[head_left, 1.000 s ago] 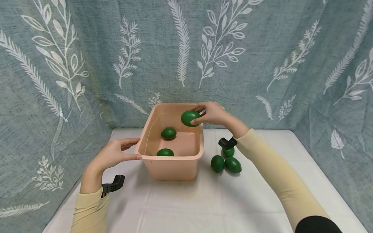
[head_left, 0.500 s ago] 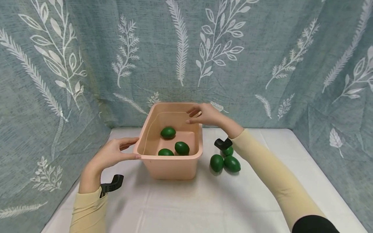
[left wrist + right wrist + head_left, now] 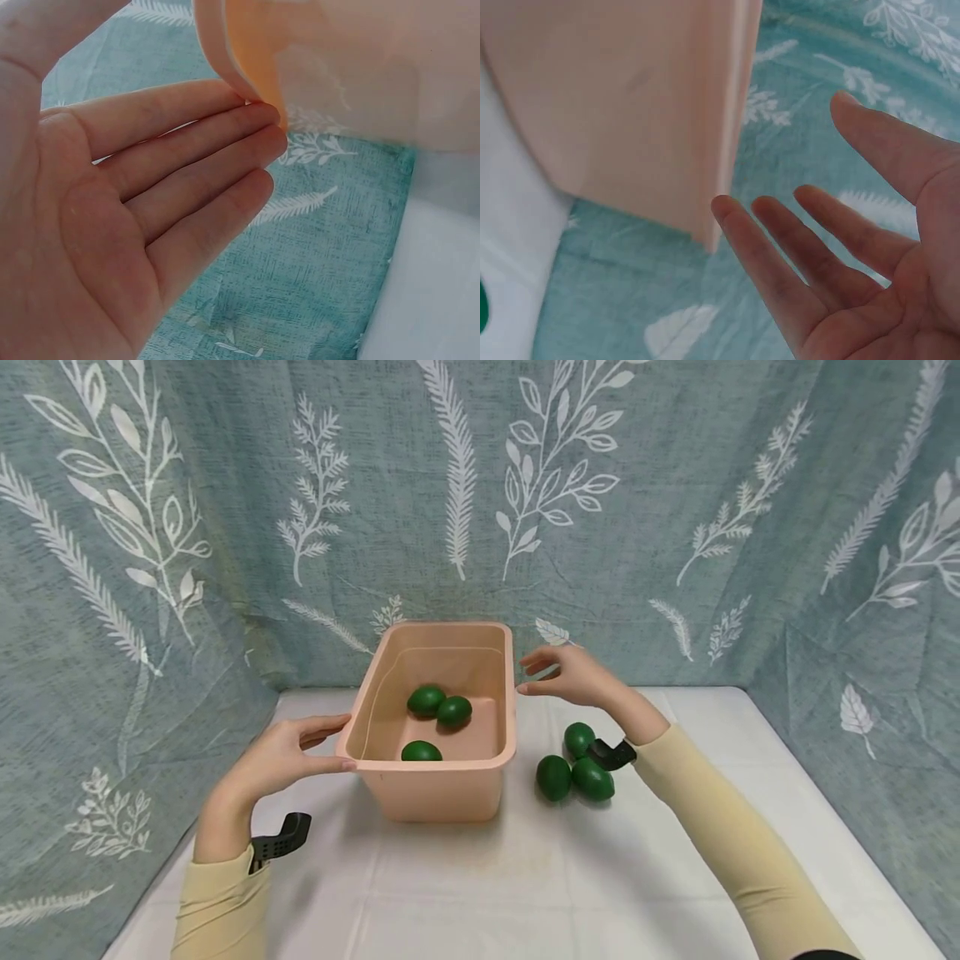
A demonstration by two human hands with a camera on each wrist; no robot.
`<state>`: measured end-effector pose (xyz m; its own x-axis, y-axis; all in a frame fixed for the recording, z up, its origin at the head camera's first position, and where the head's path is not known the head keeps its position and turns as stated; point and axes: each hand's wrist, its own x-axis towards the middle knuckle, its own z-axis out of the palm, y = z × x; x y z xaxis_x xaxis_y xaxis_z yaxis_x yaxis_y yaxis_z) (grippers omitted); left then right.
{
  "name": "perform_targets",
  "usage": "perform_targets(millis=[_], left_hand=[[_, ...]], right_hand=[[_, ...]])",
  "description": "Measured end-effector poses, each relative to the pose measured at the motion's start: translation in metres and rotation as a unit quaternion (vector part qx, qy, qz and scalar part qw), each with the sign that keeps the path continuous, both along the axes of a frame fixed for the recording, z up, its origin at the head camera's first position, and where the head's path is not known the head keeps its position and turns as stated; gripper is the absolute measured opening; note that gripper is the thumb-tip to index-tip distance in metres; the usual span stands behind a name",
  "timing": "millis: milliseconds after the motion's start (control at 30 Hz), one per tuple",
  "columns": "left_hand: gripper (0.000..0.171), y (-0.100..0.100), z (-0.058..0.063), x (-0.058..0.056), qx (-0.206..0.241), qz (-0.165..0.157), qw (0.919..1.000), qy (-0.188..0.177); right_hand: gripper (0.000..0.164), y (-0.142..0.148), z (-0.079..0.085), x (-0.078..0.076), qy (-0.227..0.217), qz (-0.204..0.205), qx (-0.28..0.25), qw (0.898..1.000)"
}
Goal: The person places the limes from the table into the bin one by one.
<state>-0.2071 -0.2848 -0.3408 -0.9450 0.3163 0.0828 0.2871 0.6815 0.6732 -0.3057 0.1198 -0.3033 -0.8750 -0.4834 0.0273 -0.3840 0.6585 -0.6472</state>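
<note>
A peach-coloured plastic bin (image 3: 442, 793) stands at the middle of the table. Inside lie glossy dark green oval fruits with slightly pointed ends: two close together toward the back, including one fruit (image 3: 454, 712), and another fruit (image 3: 422, 752) partly hidden by the front wall. At the bin's left rim, my left hand (image 3: 288, 750) touches with nearly straight fingertips (image 3: 259, 116) and thumb. My right hand (image 3: 573, 678) is just outside the right rim, holding nothing, fingers spread and loosely bent. Below it, three more such fruits, among them one fruit (image 3: 553, 778), sit clustered on the table.
The table is covered with a white cloth (image 3: 465, 885). Blue-green fabric (image 3: 405, 485) with white leaf prints hangs behind and at both sides. A black wrist mount (image 3: 611, 754) on the right arm overlaps the fruit cluster in the head view.
My right hand let a green fruit drop into the bin, then drew back to the right past the rim. That fruit rolled back beside another one. My left hand stayed at the rim.
</note>
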Motion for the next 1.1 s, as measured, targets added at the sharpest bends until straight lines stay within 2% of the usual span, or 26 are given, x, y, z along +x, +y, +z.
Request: perform_targets(millis=[267,633,1100], left_hand=[[0.073,0.000,0.001,0.002,-0.002,0.005,1.0000,0.002],[0.072,0.002,0.002,0.004,-0.003,0.012,0.9999,0.000],[0.072,0.003,0.002,0.003,-0.005,0.011,0.9999,-0.003]], right_hand=[[0.055,0.035,-0.029,0.010,-0.001,-0.026,-0.028,0.999],[0.059,0.079,-0.070,0.023,-0.019,-0.074,-0.034,0.996],[0.061,0.105,-0.110,0.036,-0.041,-0.101,-0.039,0.993]])
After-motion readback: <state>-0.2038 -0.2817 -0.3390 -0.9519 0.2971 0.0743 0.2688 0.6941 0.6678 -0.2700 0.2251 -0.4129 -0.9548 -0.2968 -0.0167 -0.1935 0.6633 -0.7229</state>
